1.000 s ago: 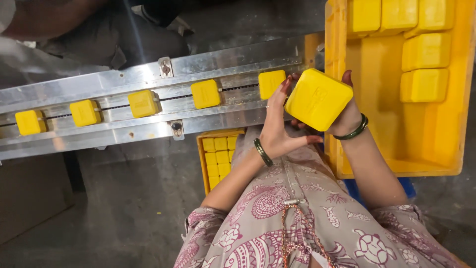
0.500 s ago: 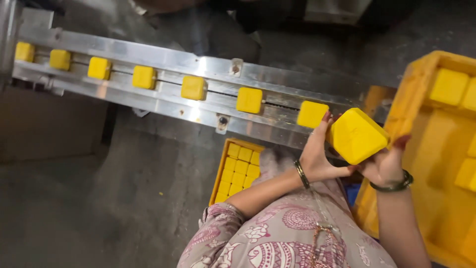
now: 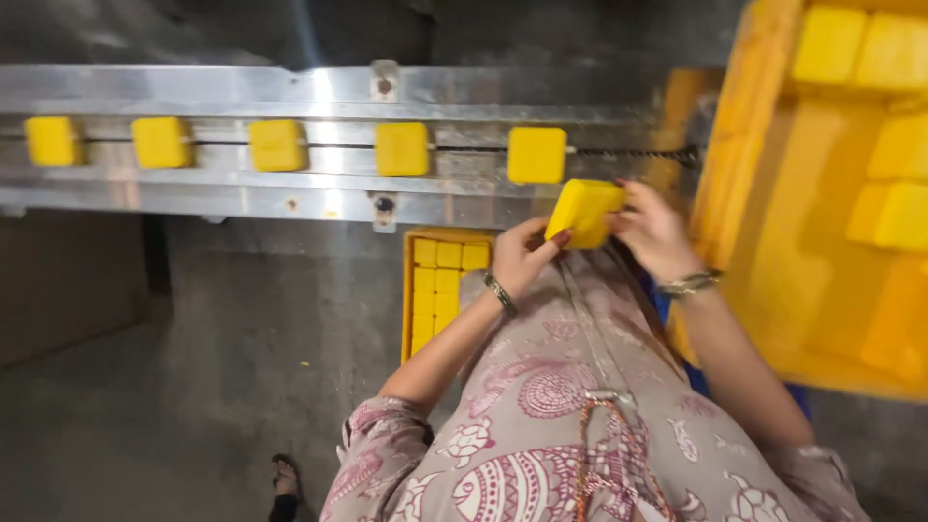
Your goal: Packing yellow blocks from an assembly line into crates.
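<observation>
Both hands on one yellow block (image 3: pixel 584 213), held just near side of metal conveyor rail (image 3: pixel 290 193). Left hand (image 3: pixel 527 256) clamps block's left edge, fingers curled. Right hand (image 3: pixel 652 230) grips right edge. Five yellow blocks (image 3: pixel 401 148) ride rail in row, spaced apart. Big yellow crate (image 3: pixel 764 242) at right, blocks inside. Smaller crate (image 3: pixel 411 290) below rail, packed.

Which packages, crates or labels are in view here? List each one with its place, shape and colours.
Large crate: far right, rectangular, yellow plastic, holding yellow blocks.
Small crate: on the floor below the metal rail, rectangular, orange-yellow, filled with rows of small yellow blocks.
Yellow block: squarish, plain, held between left hand and right hand.
Labels, signs, screens: none visible.
</observation>
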